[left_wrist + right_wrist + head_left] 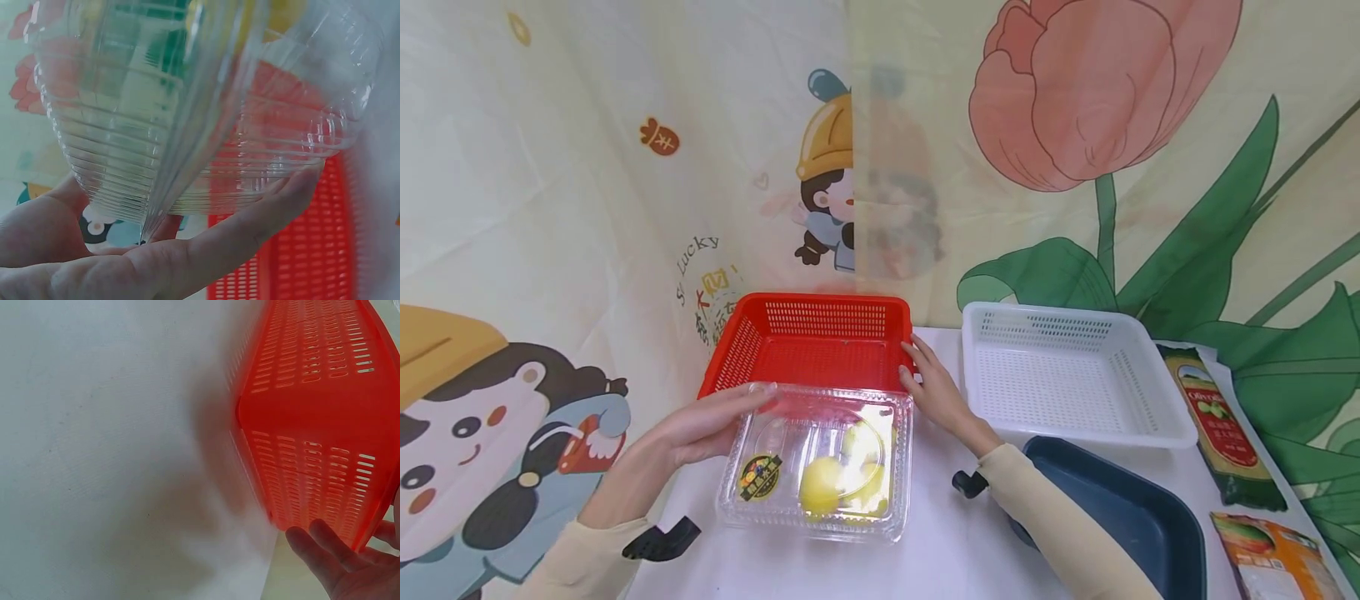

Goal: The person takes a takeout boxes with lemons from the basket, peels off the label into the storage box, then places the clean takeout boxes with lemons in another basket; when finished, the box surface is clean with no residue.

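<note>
My left hand [711, 425] grips a clear plastic clamshell box [775, 517] by its left and upper-left edge. Yellow round fruit [820, 487] shows through the lid, which bears a dark round sticker [760, 477]. In the left wrist view, fingers [231, 244] lie along the ribbed box [125, 156]. Behind the box stands a red basket [831, 362], its front side partly covered. My right hand [936, 383] touches the basket's right rim with fairly straight fingers, also spread by the basket wall [312, 419] in the right wrist view.
A white basket [1045, 375] stands right of the red one. Nearer lies a dark blue tray [1120, 517], partly under my right forearm. A green packet [1225, 425] and an orange packet [1281, 554] lie at the far right. A printed curtain [910, 150] hangs behind.
</note>
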Available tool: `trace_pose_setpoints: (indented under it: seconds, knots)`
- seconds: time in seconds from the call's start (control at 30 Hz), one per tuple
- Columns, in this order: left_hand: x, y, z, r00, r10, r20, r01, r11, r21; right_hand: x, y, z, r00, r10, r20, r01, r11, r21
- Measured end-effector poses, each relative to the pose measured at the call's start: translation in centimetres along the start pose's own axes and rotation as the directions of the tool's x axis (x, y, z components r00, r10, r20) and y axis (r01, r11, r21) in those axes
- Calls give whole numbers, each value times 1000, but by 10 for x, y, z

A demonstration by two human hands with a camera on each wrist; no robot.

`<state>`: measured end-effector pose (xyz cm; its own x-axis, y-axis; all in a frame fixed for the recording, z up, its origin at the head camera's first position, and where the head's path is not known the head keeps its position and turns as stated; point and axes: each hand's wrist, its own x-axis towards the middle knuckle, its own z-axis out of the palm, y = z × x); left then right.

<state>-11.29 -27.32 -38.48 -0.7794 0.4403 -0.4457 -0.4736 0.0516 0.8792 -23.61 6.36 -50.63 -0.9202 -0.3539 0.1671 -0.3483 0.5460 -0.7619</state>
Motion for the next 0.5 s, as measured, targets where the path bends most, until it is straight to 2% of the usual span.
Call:
trace_pose_setpoints:
  seconds: [0.23, 0.5]
  knots:
    - [-3, -37, 11, 1000, 3, -6, -3, 1000, -8, -1, 1, 0, 1000, 15, 17, -16, 999, 32]
    - [5, -78, 19, 1000, -25, -10, 24, 999, -43, 0, 1, -2, 1000, -14, 3, 14, 1000, 22]
